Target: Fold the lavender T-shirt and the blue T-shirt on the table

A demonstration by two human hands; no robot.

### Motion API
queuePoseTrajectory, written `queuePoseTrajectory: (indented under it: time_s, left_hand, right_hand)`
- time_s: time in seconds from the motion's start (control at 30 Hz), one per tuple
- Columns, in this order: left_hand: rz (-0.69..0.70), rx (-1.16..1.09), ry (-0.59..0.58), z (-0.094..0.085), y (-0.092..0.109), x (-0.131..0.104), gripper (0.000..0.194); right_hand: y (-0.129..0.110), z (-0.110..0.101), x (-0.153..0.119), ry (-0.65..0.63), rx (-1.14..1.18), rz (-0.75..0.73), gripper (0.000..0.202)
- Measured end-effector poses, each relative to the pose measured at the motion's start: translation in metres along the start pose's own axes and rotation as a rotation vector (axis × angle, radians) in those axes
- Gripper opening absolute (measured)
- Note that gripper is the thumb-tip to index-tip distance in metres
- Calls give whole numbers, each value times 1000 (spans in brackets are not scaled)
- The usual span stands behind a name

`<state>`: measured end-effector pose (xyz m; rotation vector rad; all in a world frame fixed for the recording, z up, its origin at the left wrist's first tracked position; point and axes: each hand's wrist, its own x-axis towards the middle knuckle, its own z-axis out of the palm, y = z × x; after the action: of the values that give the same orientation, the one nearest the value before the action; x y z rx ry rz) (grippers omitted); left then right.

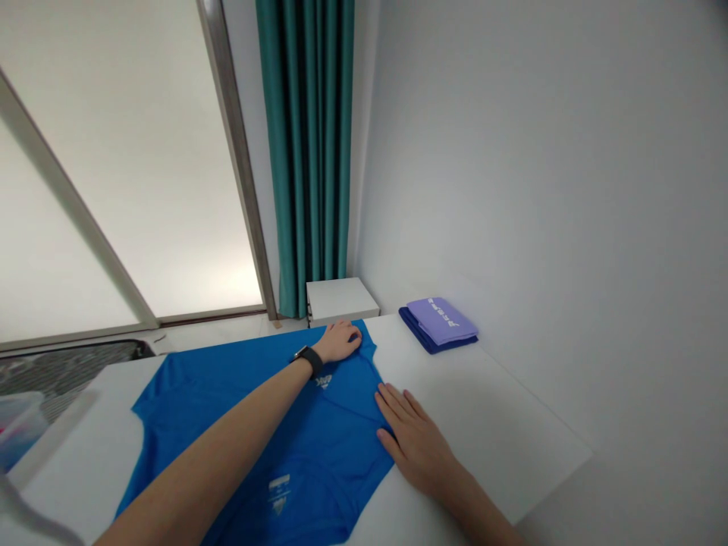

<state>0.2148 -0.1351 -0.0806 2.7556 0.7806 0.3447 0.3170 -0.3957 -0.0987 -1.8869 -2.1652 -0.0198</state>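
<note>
A blue sleeveless sports shirt lies spread on the white table, with pale printing near its neckline and white labels inside. My left hand, with a dark watch on its wrist, rests on the shirt near its far right corner. Its fingers are slightly bent over the cloth, with the thumb apart from them. Flat on the shirt's right edge lies my right hand, fingers stretched out and palm down. Part of the shirt is hidden under my left forearm.
Folded purple and navy clothes lie at the table's far right, by the wall. Beyond the far edge stands a small white cabinet below a green curtain. A translucent bin is at left, near a sliding door.
</note>
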Motion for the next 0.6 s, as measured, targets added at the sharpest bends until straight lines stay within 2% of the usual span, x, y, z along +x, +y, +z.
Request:
queuePoseTrajectory:
  time_s: [0.17, 0.27, 0.37, 0.43, 0.6]
  left_hand:
    - [0, 7, -31, 2, 0, -4, 18]
    - [-18, -8, -10, 8, 1, -3, 16]
    - [-26, -15, 19, 12, 3, -2, 16]
    - [-27, -10, 35, 14, 4, -3, 16]
    - [-12, 16, 56, 10, 6, -11, 27]
  right_hand:
    - [4, 6, -1, -34, 4, 98, 55]
    - [6, 2, 5, -40, 21, 146, 50]
    - [5, -6, 24, -1, 20, 161, 47]
    - [5, -7, 42, 42, 15, 119, 47]
    - [18, 10, 83, 67, 65, 66, 45]
